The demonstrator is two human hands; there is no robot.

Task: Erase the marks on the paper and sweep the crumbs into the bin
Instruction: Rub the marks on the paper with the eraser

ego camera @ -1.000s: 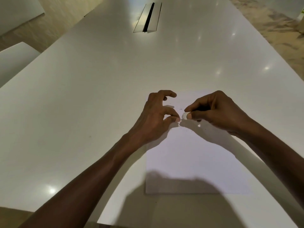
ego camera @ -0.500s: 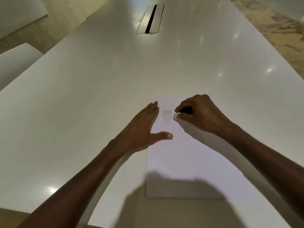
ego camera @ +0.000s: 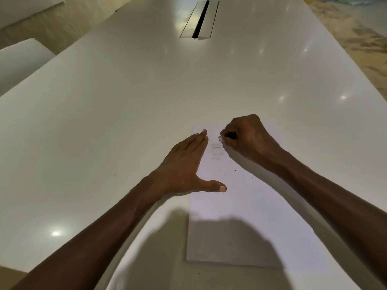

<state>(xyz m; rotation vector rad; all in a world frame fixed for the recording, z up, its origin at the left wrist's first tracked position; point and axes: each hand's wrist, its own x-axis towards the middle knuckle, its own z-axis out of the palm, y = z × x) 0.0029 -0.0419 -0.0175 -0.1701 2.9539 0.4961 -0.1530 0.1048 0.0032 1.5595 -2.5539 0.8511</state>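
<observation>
There were two hands, one sheet of paper (ego camera: 240, 210), one eraser (ego camera: 220, 139), one table (ego camera: 125, 105), one slotted metal hatch (ego camera: 200, 20) and several dark crumbs (ego camera: 235, 170).

- Our left hand (ego camera: 184, 164) lies flat, fingers straight and together, thumb spread wide.
- Our right hand (ego camera: 247, 139) is curled tight, knuckles up, forearm extended.

A: What kind of room does the head view show?

B: An office meeting room, most likely. A long, glossy white table (ego camera: 129, 114) runs far into the scene, with a metal cable hatch (ego camera: 200, 20) recessed along its far centre line.

A: Any supporting detail?

B: White chair tops (ego camera: 19, 59) at the left edge, and mottled beige flooring (ego camera: 360, 45) at far right.
</observation>
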